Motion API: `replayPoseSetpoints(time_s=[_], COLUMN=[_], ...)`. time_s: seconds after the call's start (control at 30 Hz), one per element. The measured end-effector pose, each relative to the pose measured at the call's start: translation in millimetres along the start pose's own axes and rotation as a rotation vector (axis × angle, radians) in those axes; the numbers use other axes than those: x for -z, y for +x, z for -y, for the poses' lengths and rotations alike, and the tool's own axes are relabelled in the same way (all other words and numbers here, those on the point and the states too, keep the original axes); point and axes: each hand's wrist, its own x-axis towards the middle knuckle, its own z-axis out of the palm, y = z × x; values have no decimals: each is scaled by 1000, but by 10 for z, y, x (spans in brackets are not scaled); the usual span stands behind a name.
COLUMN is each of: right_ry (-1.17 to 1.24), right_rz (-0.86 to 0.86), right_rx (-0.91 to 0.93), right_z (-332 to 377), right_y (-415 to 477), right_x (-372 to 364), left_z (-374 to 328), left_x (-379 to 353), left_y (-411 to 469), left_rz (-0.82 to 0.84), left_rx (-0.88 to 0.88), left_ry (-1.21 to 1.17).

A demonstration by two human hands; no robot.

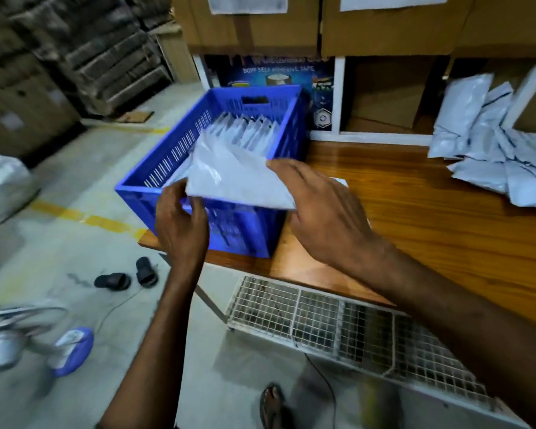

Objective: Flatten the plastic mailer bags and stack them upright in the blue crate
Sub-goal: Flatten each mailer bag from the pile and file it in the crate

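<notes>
Now we hold a flat mailer point(239, 178) tilted over the crate's point(155, 193) near rim, left hand point(181, 227) pinching its near corner, right hand point(322, 212) closed on its right edge. Inside the crate, at the bench's point(415, 212) left end, mailers point(251, 131) stand upright along the far wall; a loose pile point(492, 150) lies at the bench's far right.

Warehouse packing area: stacked cartons point(28, 97) at 10 o'clock, taped boxes point(251, 23) at 12, yellow floor line point(84, 216).

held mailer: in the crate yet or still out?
Out. The mailer bag sits tilted above the blue crate's near rim, left hand and right hand holding its edges.
</notes>
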Motion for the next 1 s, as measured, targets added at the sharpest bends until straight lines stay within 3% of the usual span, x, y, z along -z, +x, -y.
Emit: replayPoseSetpoints(time_s=[0.07, 0.17, 0.3, 0.37, 0.43, 0.53, 0.67, 0.77, 0.93, 1.0], right_ry=[68, -26, -101, -181, -205, -1, 620, 568, 33, -103], right_rz=[11, 99, 505, 725, 835, 823, 715, 636, 1004, 1051], right_rx=[-31, -75, -374, -409, -468, -718, -962, -802, -440, -306], right_z=[199, 446, 489, 446, 346, 171, 217, 162, -38, -4], right_y=[490, 1303, 2023, 2169, 2234, 2247, 2265, 2257, 2112, 2039], right_x=[-91, -400, -893, -1206, -1491, -1903, -2441, -2290, -2238, -2362], left_z=[173, 476, 846, 925, 930, 946, 1010, 962, 978, 970], left_x=[25, 36, -39, -100, -181, -290, -342, -308, -314, -316], left_y=[342, 888, 1494, 1704, 1849, 1957, 1925, 1886, 1876, 1880], left_rz=[20, 111, 402, 512, 548, 576, 633, 616, 611, 609], left_rx=[-4, -20, 28, 25, -31, -44, -120, -141, -128, -123], left_ry=[33, 102, 252, 367, 453, 483, 570, 572, 582, 589])
